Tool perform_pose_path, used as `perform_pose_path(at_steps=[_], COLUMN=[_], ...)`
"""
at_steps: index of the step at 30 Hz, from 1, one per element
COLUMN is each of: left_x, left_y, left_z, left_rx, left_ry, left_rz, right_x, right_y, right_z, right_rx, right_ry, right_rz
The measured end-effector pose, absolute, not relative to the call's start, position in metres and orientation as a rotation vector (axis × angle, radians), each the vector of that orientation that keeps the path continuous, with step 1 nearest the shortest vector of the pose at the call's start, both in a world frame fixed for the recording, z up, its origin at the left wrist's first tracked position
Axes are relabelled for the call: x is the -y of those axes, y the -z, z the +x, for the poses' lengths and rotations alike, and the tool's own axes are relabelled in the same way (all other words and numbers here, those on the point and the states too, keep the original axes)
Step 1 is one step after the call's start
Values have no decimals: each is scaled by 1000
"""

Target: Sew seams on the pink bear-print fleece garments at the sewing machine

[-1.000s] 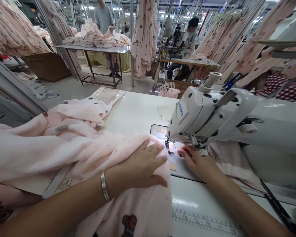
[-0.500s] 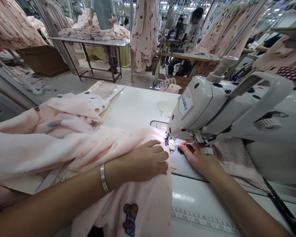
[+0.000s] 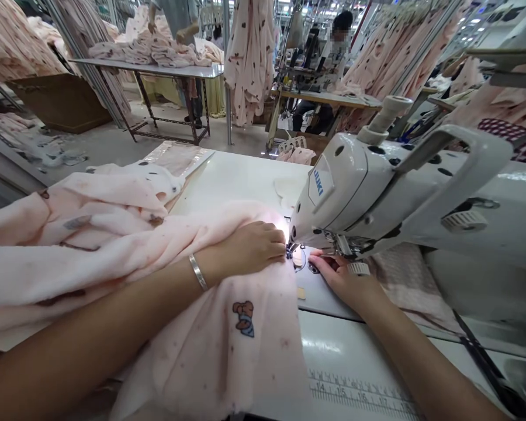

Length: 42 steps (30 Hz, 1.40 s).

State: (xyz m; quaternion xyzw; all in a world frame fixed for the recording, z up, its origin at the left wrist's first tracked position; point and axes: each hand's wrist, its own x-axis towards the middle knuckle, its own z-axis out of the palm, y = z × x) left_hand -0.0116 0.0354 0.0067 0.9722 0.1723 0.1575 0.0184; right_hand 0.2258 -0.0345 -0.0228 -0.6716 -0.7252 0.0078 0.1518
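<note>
A pale pink fleece fabric point(image 3: 228, 292) with a small bear print lies across the machine bed, its right edge by the presser foot point(image 3: 290, 250). On top of it, close to the left of the foot, my left hand point(image 3: 258, 248) is closed on the cloth with bent fingers. Right of the needle area, below the white sewing machine's head point(image 3: 337, 181), my right hand point(image 3: 348, 280) has its thumb and forefinger brought together. Whatever they pinch is too small to make out. A lamp glows brightly at the foot.
A printed ruler scale point(image 3: 359, 397) runs along the front table edge. Patterned cloth point(image 3: 412, 286) lies under the machine arm. A flat plastic-covered packet point(image 3: 179, 158) rests at the back left. Beyond stand a table point(image 3: 158, 71) with folded garments, hanging garments and other people.
My left hand has moved forward, away from me, and its fingers are more bent. The fabric and its bear print have moved forward too. My right hand stays beside the needle.
</note>
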Motion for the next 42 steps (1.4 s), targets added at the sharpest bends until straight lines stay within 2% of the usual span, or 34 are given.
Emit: perform_pose_path(at_steps=[5, 12, 21, 25, 28, 32, 36, 39, 42], left_x=[-26, 4, -17, -64, -75, -26, 33, 45, 41], left_y=[-19, -48, -4, -7, -19, -35, -37, -33, -32], left_z=[-12, -13, -6, -2, -2, -8, -21, -32, -35], left_rx=[-656, -960, -886, -715, -784, -1041, -889, -854, -869], left_ry=[-340, -176, -515, -526, -527, -626, -444, -308, -383], left_rz=[2927, 2702, 2744, 2796, 2795, 2611, 2663, 2689, 2641], right_x=[47, 80, 67, 42, 45, 70, 81, 80, 80], right_y=[4, -14, -3, 0, 0, -2, -4, -5, -8], right_z=[218, 186, 195, 213, 213, 200, 193, 196, 197], right_rx=[2036, 2290, 2380, 2258, 2260, 2445, 2545, 2588, 2620], right_ry=[-119, -239, -101, 82, 137, 37, -153, -194, -175], right_rz=[-1942, -1781, -1717, -1794, -1753, -1486, -1216, -1197, -1248])
